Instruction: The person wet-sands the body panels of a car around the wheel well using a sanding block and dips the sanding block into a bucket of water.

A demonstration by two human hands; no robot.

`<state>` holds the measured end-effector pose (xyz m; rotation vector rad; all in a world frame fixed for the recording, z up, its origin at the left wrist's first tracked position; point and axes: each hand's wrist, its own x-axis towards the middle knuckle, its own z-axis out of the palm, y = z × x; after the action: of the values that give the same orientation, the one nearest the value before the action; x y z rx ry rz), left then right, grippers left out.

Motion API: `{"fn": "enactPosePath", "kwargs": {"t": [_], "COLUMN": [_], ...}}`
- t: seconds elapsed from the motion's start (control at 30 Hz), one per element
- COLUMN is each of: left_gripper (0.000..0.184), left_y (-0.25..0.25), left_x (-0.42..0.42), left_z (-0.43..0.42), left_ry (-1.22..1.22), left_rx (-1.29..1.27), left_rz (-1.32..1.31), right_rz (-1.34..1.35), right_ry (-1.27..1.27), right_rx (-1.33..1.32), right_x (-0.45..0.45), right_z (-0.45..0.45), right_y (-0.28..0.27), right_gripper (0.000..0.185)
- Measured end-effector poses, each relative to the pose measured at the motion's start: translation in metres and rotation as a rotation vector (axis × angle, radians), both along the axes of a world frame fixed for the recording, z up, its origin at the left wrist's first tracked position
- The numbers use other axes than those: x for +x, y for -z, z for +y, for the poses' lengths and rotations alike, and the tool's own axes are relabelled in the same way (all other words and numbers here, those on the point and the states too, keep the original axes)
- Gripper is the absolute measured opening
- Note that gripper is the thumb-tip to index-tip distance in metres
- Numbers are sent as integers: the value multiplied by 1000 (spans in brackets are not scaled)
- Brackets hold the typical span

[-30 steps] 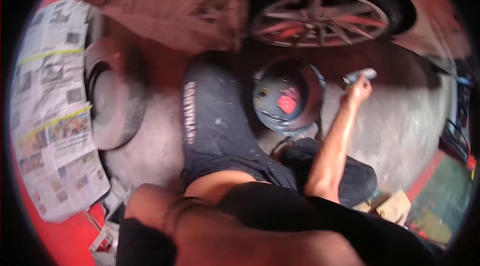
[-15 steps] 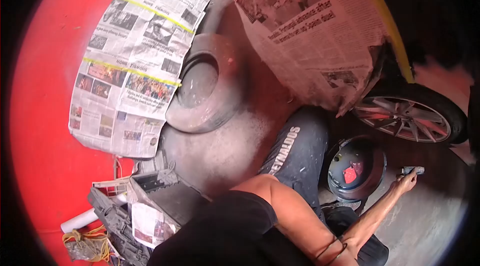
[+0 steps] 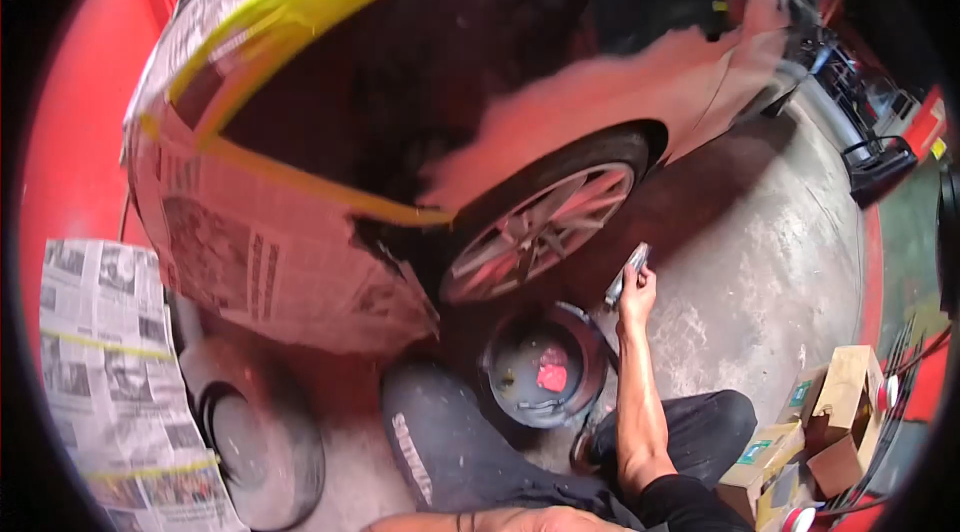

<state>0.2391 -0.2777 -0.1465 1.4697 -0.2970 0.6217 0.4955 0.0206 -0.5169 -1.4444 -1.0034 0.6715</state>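
My right hand [image 3: 637, 294] is closed around a small, narrow grey block [image 3: 628, 274], held above the floor to the right of a dark basin [image 3: 497, 384]. A pink-red piece [image 3: 551, 372] lies inside the basin. Only the back of my left hand [image 3: 565, 518] shows at the bottom edge, past a dark wristband; its fingers are hidden. Ahead stands a car body [image 3: 600, 102] with dark and pale patches, and its spoked wheel [image 3: 545, 232] is just beyond the basin. Newspaper [image 3: 270, 262] edged with yellow tape [image 3: 330, 194] covers the car's end.
At left, a newspaper-covered panel [image 3: 100, 372] stands beside a tire [image 3: 300, 452] lying on the floor. Open cardboard boxes [image 3: 845, 402] sit at lower right, near cables. A red wall [image 3: 80, 132] rises on the left, and grey concrete floor [image 3: 740, 262] extends rightward.
The view has swung right and up, bringing more of the car and the boxes into sight. My right hand still grips the grey block, now pointing up. My left arm sits lower in view.
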Motion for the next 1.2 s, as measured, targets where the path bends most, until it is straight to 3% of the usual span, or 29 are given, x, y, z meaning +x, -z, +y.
{"fn": "enactPosePath", "kwargs": {"t": [0.13,0.2,0.33,0.4,0.57,0.7,0.87,0.93,1.1,1.2], "left_gripper": [26,25,25,24,24,23,20,23,27,29], "left_y": [0,3,1,-4,-23,-45,-69,-52,-37,-25], "left_x": [4,5,7,16,46,63,60,57,91,111], "left_z": [-6,-9,-7,-9,-19,-30,-39,-34,-4,-3], "left_ry": [-10,19,59,64,-11,-127,-320,-325,-61,-114], "left_rx": [143,193,279,316,481,639,754,647,354,219], "left_rz": [36,42,2,-55,-154,-200,-59,44,134,219], "right_rz": [125,-12,-203,-142,-157,-323,-528,-526,-376,-376], "right_ry": [31,50,91,101,50,-25,-140,-174,-215,-273], "right_rx": [-138,-109,-65,-72,-79,-24,143,113,22,27], "right_x": [-39,-25,-15,-11,-18,-8,18,26,28,12], "right_z": [-41,-43,-58,-55,-60,-57,-46,-48,-36,-27], "right_y": [-82,-55,-65,-62,-93,-124,-147,-152,-109,-106], "right_gripper": [47,50,56,55,53,51,51,51,55,57]}}
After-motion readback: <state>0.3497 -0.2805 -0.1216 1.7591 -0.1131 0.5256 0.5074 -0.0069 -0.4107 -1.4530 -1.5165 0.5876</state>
